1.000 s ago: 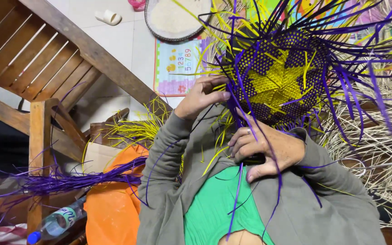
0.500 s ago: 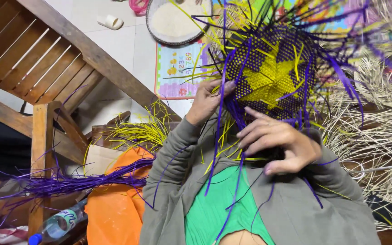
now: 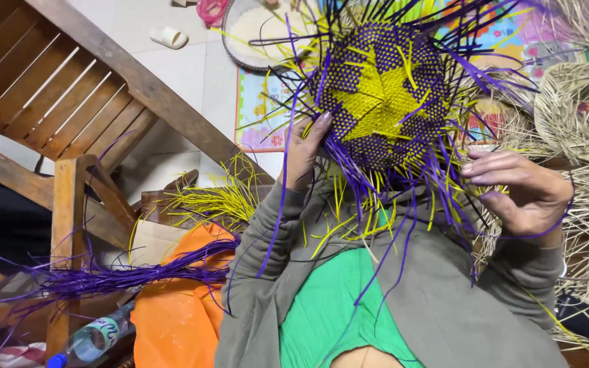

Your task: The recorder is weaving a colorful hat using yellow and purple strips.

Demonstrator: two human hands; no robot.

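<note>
Weaving shows well under way on the round purple-and-yellow woven piece, which is held up at about 12 o'clock in the head view, above the person's grey-sleeved arms. Its centre is already closed: a yellow star-like patch sits inside a tight ring of purple checks. What is left, judging from this view, is the outer part, since many loose purple and yellow strands bristle out all round the rim and hang down toward 6 o'clock, none of them worked in or trimmed.

At about 9 o'clock of the piece, the left hand holds its edge, fingers close together and pressed on the weave, thumb hidden behind. At about 4 o'clock of it, the right hand is just beside the dangling ends, its fingers loosely curled and a little apart. A thin purple strand seems to run across the palm, but I cannot tell whether it is pinched.

More material lies by: a bundle of purple strips at 8 o'clock, and yellow strips beside the wooden chair.
</note>
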